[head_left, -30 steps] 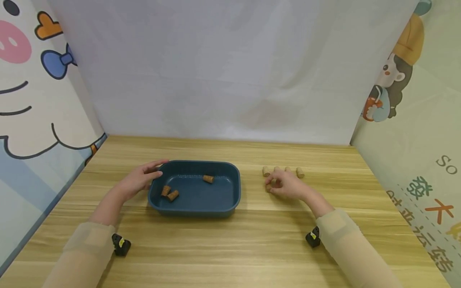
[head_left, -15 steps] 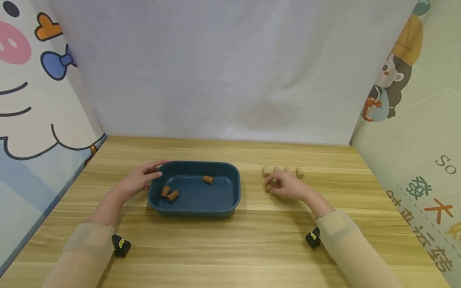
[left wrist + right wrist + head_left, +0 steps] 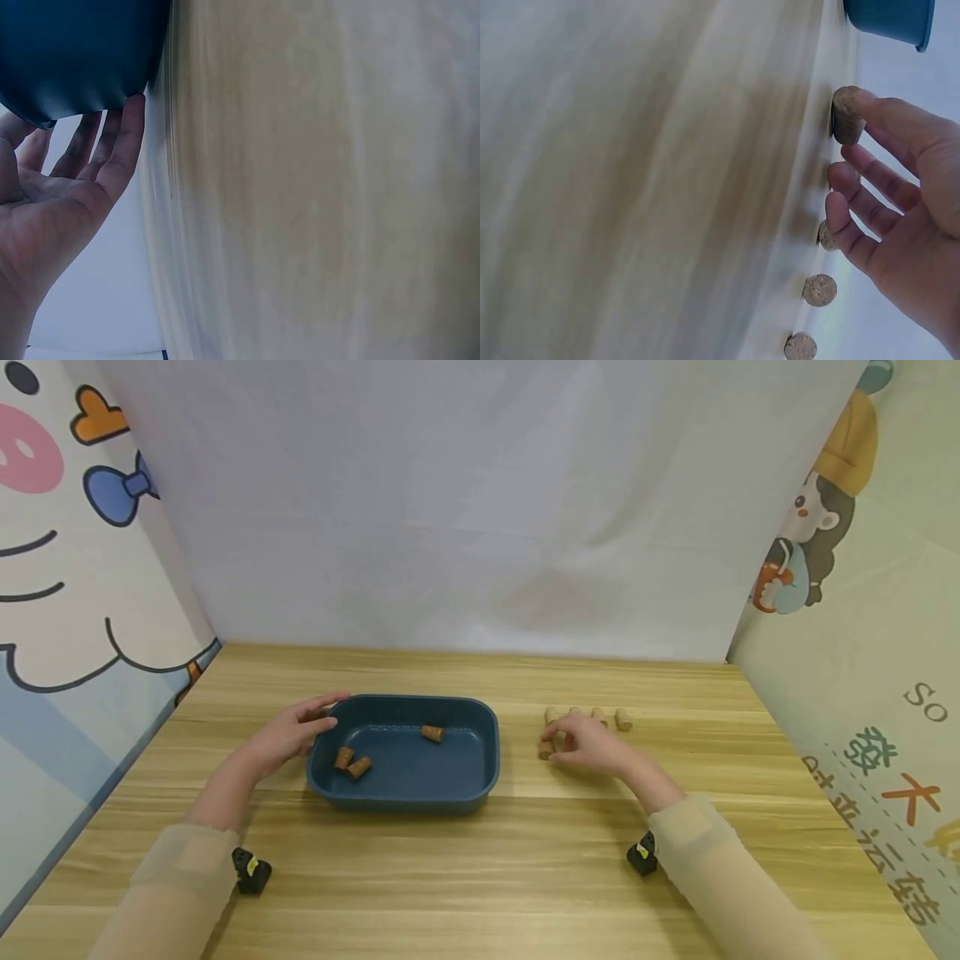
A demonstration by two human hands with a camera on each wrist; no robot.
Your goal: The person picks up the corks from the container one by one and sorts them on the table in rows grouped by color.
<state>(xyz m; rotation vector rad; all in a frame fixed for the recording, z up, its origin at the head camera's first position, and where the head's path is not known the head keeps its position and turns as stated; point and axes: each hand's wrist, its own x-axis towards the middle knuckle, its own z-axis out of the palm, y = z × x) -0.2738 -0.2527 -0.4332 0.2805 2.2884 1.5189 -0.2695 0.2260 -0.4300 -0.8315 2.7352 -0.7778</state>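
In the head view my right hand [image 3: 588,745] pinches a small cork [image 3: 546,750] between thumb and index finger, low at the tabletop. The right wrist view shows this cork [image 3: 847,116] at the fingertips, the other fingers loosely bent. Behind it is a row of several corks [image 3: 623,720], partly covered by the hand. My left hand [image 3: 288,737] rests its fairly straight fingers against the left end of a dark blue rectangular tray [image 3: 420,800]. In the left wrist view the fingertips touch the tray's outer wall [image 3: 82,67]. Inside the tray lie three corks, one being this cork [image 3: 432,733].
A wood-grain table [image 3: 450,877] carries everything. A pale curtain [image 3: 480,527] hangs at its back edge, and printed cloths stand at left and right. Small black devices [image 3: 251,871] are worn at both wrists.
My right hand has shifted slightly left toward the tray, and the pinched cork has moved with it. The left hand and the tray stay put.
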